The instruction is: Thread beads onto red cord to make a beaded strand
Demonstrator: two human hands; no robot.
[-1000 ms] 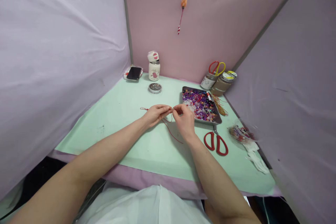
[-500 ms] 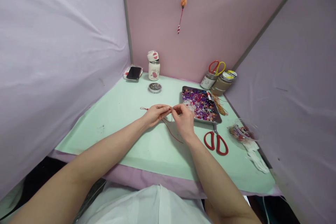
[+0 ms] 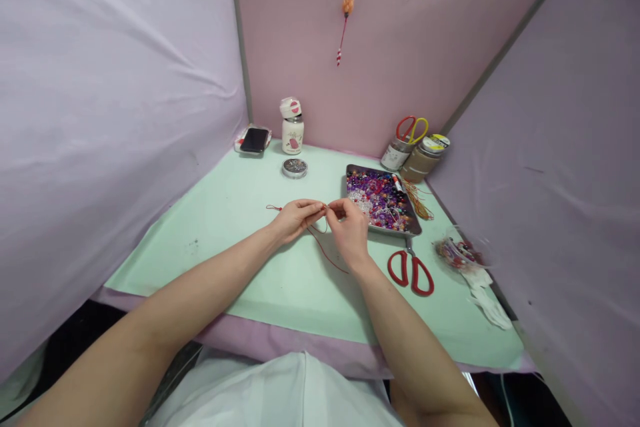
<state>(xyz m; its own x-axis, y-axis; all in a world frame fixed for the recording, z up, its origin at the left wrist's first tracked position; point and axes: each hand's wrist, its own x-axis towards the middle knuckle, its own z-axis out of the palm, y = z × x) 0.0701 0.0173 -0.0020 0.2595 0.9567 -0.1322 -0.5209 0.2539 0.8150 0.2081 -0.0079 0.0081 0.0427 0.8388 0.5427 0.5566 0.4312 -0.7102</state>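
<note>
A thin red cord (image 3: 327, 255) runs through my hands above the pale green table cover. My left hand (image 3: 297, 220) pinches it between thumb and fingers, and a looped end of the cord sticks out past the knuckles to the left. Fingertip to fingertip with it, my right hand (image 3: 350, 230) is closed in a pinch on the same cord. A small curve of cord hangs below the fingertips, and a loose end trails down to the right. Whatever tiny detail sits right between the fingertips is too small to make out.
Right of my hands lies a dark tray (image 3: 385, 233) of mixed beads, with red-handled scissors (image 3: 411, 272) in front. Behind stand a round tin (image 3: 295, 168), a white bottle (image 3: 293, 133), a phone (image 3: 255, 141) and jars (image 3: 425, 159). A beaded strand (image 3: 348, 5) hangs on the back wall.
</note>
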